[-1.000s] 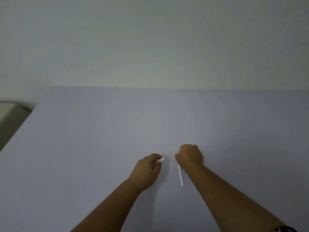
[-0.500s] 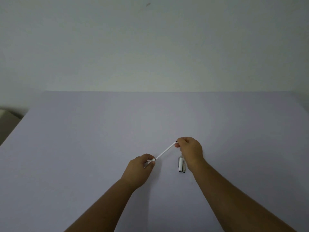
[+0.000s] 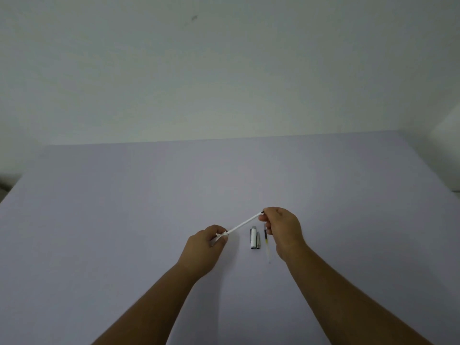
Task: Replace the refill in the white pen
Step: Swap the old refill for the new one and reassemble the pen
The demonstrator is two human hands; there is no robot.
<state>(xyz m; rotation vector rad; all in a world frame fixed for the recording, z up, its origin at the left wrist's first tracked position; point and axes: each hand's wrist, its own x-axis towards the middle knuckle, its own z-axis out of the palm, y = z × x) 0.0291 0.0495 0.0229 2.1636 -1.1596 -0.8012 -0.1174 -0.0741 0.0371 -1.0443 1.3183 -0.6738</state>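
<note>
Pinching opposite ends of the pen (image 3: 245,223), both hands (image 3: 207,245) (image 3: 283,230) hold it above the table (image 3: 124,220), near the cap (image 3: 253,238) and refill (image 3: 266,239).

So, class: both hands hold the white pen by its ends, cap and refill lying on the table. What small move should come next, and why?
Probably twist and pull the ends apart to open the white pen. The left hand pinches its lower end, the right hand its dark tip, while the cap and refill already lie on the table.
</note>
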